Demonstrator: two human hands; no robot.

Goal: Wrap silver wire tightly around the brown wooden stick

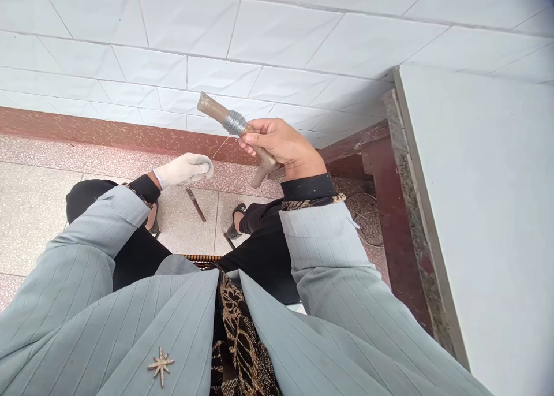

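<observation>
My right hand point(281, 145) is bare and wrapped round a brown forked wooden stick point(212, 107), held up at a slant before the tiled wall. Thin silvery wire point(234, 123) is wound in a tight band around the stick, just beyond my thumb. My left hand point(184, 170), in a white glove, is closed lower down and to the left. A fine strand point(220, 146) runs from near the wound band down to its fingertips. Whatever else lies inside the glove's grip is hidden.
On the floor between my feet lies a narrow brown rod point(196, 204). A white-topped table point(485, 182) with a dark red frame stands at the right. Loops of thin wire point(367, 217) lie on the floor beside it. The tiled wall point(285, 35) rises ahead.
</observation>
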